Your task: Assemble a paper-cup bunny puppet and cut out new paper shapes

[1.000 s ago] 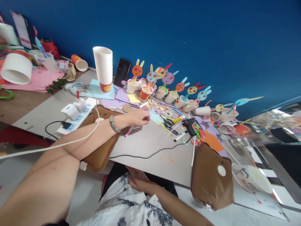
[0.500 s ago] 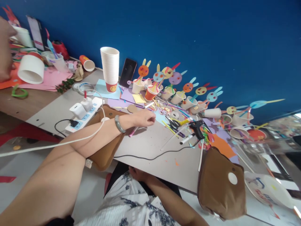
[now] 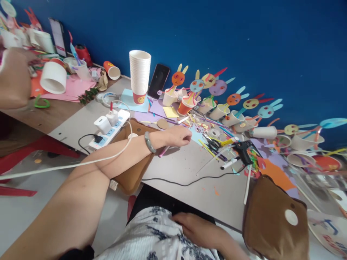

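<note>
My left hand point(image 3: 178, 136) rests on the table in a loose fist, with a bracelet on the wrist; I see nothing in it. Under that forearm lies a brown cushion-like pouch point(image 3: 130, 180). A purple stick point(image 3: 163, 151) pokes out beneath the wrist. My right hand point(image 3: 193, 227) lies against the patterned shirt point(image 3: 151, 231) in my lap, its fingers extended and holding nothing visible. Right of my left hand are scissors point(image 3: 213, 143), a black glue gun point(image 3: 242, 153) and a white marker point(image 3: 229, 164).
Paper cups with rabbit faces point(image 3: 234, 99) line the blue wall, beside a cup stack point(image 3: 140, 76) and a phone point(image 3: 159, 80). A power strip point(image 3: 110, 131) sits left, with a white cable point(image 3: 67, 168) crossing my arm. Another person's arm point(image 3: 15, 77) reaches in. A second brown pouch point(image 3: 273, 220) overhangs the front edge.
The view has shifted left, so the table contents sit further right. My right hand has moved from near the table's edge onto the shirt. My left hand stays closed on the table.
</note>
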{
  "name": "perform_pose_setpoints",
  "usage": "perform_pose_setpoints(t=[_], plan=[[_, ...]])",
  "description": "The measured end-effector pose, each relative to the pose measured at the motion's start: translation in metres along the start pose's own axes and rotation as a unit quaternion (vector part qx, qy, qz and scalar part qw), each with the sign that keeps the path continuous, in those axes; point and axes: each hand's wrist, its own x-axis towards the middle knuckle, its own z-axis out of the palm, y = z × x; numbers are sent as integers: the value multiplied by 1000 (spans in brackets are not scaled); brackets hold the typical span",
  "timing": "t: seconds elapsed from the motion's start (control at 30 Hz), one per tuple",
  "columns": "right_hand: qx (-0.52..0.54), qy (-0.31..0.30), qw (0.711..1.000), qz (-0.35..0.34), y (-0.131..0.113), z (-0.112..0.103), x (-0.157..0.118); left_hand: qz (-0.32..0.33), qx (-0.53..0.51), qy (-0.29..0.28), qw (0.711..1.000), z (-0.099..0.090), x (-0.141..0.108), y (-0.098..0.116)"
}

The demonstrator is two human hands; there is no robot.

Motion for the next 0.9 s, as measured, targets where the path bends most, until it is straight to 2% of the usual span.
perform_pose_setpoints(t=[0.07,0.13,0.2,0.27,0.4,0.57,0.67,0.8,0.9], plan=[[-4,-33,999,-4,-14,-27,-28,13,9,3,1000,4,2,-3],[-13,-22,999,-28,-31,-64,-45,16,19,-1,1000,6,2,-3],[-38,28,998,-52,-45,-103,-47,10,31,-9,999,5,1,0],[-76,128,986,-78,-54,-139,-31,4,45,-14,999,4,1,3],[-110,275,947,-123,-65,-193,35,6,52,-34,998,3,6,7],[-118,408,899,-109,-78,-239,133,-57,61,4,997,3,11,4],[-54,403,906,-118,-85,-263,192,-53,58,-19,997,1,5,5],[-2,414,909,-43,-98,-287,263,-48,64,-33,996,0,-1,9],[22,411,912,-4,-107,-296,302,-76,74,-34,994,1,0,11]])
